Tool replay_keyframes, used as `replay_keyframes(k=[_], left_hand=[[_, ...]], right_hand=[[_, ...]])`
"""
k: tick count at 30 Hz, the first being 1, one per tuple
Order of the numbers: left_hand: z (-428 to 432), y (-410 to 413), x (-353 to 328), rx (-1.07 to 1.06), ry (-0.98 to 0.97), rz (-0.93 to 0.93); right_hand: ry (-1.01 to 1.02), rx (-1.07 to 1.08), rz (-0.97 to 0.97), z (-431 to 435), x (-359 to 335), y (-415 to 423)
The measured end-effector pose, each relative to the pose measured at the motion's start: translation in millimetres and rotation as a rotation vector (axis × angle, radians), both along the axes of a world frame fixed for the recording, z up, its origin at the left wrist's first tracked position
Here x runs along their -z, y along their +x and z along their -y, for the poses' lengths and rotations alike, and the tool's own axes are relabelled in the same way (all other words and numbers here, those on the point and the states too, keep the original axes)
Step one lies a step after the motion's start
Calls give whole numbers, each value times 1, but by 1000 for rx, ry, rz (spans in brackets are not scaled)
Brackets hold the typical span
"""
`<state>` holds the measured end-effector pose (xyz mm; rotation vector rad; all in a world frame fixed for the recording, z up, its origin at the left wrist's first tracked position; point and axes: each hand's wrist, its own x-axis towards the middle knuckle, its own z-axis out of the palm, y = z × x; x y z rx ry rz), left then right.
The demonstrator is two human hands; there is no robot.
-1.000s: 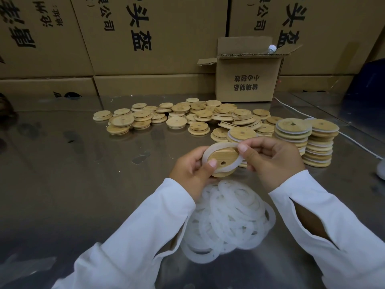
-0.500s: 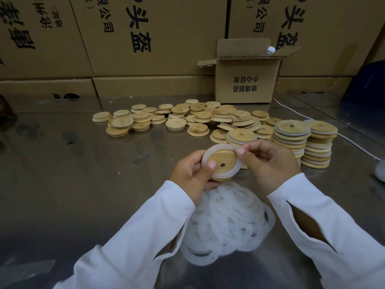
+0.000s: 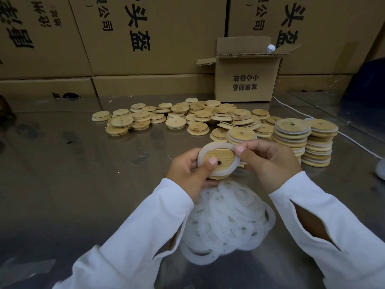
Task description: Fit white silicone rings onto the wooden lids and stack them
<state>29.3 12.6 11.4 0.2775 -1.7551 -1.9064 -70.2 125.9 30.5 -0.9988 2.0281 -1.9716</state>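
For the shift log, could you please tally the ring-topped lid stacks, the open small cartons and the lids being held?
Ring-topped lid stacks: 3
Open small carton: 1
Held lid: 1
Total: 5

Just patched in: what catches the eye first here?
At centre, the left hand grips a wooden lid while the right hand pinches the white ring around it. A heap of loose rings lies just below; finished stacks stand at right, bare lids scattered behind.
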Motion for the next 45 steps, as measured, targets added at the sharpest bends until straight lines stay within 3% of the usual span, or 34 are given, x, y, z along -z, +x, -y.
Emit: replay_keyframes(k=[15, 27, 37, 45], left_hand=[[2, 0, -2, 30, 175, 32], [-3, -3, -2, -20, 231, -10], [-1, 0, 0, -66, -111, 80], [3, -3, 0, -70, -43, 52]], right_hand=[[22, -24, -21, 0, -2, 1], [76, 156, -151, 3, 2, 16], [115, 82, -206, 1, 1, 17], [137, -10, -78, -1, -3, 6]])
